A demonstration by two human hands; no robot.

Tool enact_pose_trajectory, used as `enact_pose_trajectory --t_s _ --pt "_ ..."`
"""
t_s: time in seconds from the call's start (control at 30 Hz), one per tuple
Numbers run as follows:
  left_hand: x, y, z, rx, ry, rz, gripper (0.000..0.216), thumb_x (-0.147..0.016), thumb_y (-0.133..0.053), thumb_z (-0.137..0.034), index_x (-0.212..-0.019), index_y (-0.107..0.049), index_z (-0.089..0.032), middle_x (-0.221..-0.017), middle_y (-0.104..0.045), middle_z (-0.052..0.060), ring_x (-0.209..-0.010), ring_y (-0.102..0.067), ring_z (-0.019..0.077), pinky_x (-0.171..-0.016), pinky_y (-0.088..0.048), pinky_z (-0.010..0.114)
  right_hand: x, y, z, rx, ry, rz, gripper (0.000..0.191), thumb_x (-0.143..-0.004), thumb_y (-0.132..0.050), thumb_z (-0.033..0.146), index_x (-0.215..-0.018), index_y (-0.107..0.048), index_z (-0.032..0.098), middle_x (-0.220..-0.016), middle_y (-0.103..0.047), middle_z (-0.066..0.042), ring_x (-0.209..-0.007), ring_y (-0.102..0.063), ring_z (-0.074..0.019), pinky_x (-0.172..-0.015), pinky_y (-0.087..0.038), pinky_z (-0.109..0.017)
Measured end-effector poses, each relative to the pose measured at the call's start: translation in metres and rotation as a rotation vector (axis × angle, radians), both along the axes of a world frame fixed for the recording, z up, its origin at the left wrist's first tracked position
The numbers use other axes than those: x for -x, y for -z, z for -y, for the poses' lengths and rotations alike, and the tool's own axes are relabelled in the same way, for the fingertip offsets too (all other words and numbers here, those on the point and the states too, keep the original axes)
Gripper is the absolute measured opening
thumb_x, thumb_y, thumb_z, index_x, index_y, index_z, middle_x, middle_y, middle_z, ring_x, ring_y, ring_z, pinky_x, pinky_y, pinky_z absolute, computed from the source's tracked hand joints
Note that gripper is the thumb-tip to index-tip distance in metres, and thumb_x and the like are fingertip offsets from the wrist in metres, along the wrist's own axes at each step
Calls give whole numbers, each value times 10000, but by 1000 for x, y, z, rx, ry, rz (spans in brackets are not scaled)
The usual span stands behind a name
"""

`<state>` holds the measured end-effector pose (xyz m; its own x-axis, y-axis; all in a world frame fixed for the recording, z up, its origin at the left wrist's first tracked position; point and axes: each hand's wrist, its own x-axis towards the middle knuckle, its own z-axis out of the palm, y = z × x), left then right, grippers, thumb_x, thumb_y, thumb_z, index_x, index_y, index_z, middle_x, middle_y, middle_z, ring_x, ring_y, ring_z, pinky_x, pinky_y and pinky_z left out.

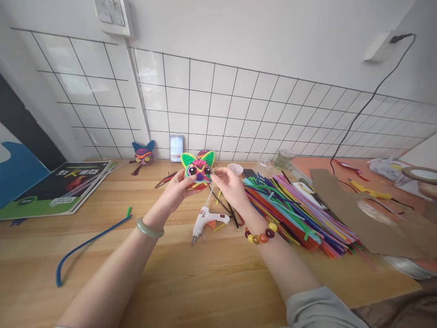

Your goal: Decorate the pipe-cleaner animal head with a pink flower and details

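Above the wooden table (211, 278) I hold up a bright pipe-cleaner animal head (198, 170) with green ears and two big dark eyes. My left hand (177, 187) grips its left and lower side, fingers closed on it. My right hand (229, 183) pinches its right edge near one eye. Under my hands on the table lies a white glue gun (204, 219).
A thick heap of coloured pipe cleaners (297, 214) lies right of my hands, with cardboard (362, 214) and tape rolls (421, 174) beyond. A blue pipe cleaner (85, 246) and a book (58, 187) lie left. A second animal head (143, 155) and a small screen (176, 148) stand by the tiled wall.
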<state>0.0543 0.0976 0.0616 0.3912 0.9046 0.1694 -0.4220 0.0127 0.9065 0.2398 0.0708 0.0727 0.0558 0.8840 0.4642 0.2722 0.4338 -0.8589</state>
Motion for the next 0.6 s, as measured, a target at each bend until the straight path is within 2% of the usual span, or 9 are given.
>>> enact_pose_trajectory --t_s 0.07,0.13,0.2,0.27,0.37,0.6 --pt "-1 -1 1 20 5 -4 377 -804 -718 -346 -1130 -625 -182 -1186 -663 112 -1017 -664 241 -836 -586 370 -2 -3 4 -283 157 213 179 -846 -658 361 -946 -641 214 -969 -652 -70 -944 -615 -219 -874 -499 -402" --pt "-3 -2 4 23 14 -16 353 -800 -724 -338 -1102 -632 -180 -1195 -655 109 -1012 -663 236 -831 -590 369 -1 -6 9 -478 136 426 134 -900 -596 299 -993 -654 222 -979 -635 -78 -966 -601 -217 -883 -496 -405" --pt "-5 -4 7 21 16 -30 334 -800 -726 -329 -1087 -635 -185 -1211 -642 101 -1024 -654 228 -850 -586 375 2 -8 12 -573 83 574 192 -930 -558 271 -1093 -652 233 -1004 -628 -86 -969 -595 -218 -866 -502 -405" --pt "-6 -4 9 24 11 -49 335 -805 -721 -331 -1098 -631 -194 -1214 -634 93 -1031 -646 218 -861 -581 375 3 -7 14 -613 80 638 233 -937 -552 261 -1150 -643 234 -1002 -624 -88 -949 -590 -219 -840 -506 -403" --pt "-6 -6 10 27 6 -78 352 -812 -712 -351 -1117 -627 -198 -1198 -635 91 -1021 -644 210 -851 -580 368 3 -5 12 -625 83 643 221 -938 -552 242 -1130 -660 223 -976 -622 -84 -913 -585 -211 -806 -510 -391" --pt "-7 -10 15 -4 -19 -83 341 -789 -729 -348 -1086 -641 -205 -1168 -645 81 -1029 -630 216 -843 -580 361 5 -3 9 -626 85 488 154 -906 -610 216 -1030 -694 249 -916 -632 -54 -906 -595 -200 -819 -513 -385"
